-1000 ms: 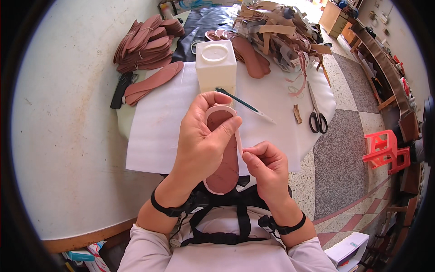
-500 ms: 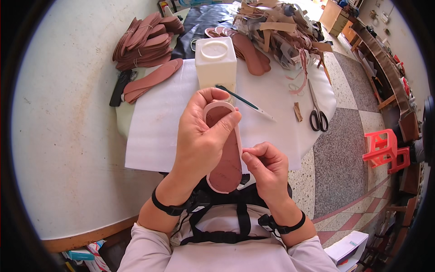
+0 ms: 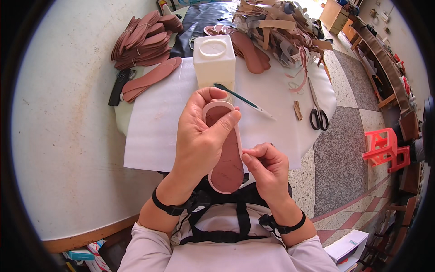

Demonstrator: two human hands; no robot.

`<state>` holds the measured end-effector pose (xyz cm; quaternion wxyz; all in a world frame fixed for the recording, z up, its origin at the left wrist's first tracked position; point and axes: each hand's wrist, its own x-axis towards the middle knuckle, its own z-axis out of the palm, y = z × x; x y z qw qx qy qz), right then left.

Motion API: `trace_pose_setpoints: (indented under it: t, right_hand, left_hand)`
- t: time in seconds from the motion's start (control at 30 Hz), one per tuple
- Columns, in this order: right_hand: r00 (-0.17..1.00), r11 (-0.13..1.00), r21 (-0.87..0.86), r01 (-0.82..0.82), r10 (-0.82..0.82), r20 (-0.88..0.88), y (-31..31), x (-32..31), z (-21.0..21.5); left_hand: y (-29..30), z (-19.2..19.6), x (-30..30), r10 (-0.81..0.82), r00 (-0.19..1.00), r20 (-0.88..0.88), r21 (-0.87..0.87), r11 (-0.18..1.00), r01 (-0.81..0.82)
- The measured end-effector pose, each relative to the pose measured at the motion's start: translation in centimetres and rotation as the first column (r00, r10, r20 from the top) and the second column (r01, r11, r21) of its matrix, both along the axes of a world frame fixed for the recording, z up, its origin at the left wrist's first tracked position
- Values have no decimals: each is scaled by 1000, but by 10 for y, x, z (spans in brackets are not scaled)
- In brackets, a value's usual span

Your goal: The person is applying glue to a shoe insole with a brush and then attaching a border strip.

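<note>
A brown shoe insole [image 3: 226, 168] with a pale edging strip is held up over my lap, its rounded end toward me. My left hand [image 3: 201, 131] grips its far end between thumb and fingers. At the insole's right edge, my right hand [image 3: 267, 165] pinches the pale strip between thumb and curled fingers. Just beyond my left hand stands a square whitish plastic container [image 3: 212, 68] with a round opening on top. A dark green, pale-tipped slender tool [image 3: 242, 100] lies slanted in front of it; its exact kind is unclear.
White sheeting [image 3: 149, 131] covers the table. Tied stacks of brown insoles [image 3: 145, 41] and two loose insoles [image 3: 152, 79] sit at left. More insoles [image 3: 248, 52] and a heap of scrap strips [image 3: 281, 27] are at the back right. Scissors [image 3: 318, 109] lie at right, with a red stool [image 3: 380, 145] beyond.
Both hands keep nearly the same grip on the insole. The view has shifted very slightly; nothing has been taken up or let go.
</note>
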<state>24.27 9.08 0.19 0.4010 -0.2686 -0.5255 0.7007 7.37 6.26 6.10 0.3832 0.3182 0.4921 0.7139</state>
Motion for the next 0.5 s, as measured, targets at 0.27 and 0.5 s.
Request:
trace_pose_setpoints:
  t: [0.27,0.5]
  right_hand:
    - [999,999,41,13,-15,44,-2,1,1]
    - [984,986,165,23,-51,168,0,0,2]
  left_hand:
    - [1,-2,2,-5,1000,-1,13,1000,5]
    - [2,-4,3,-15,999,46,15,1000,14]
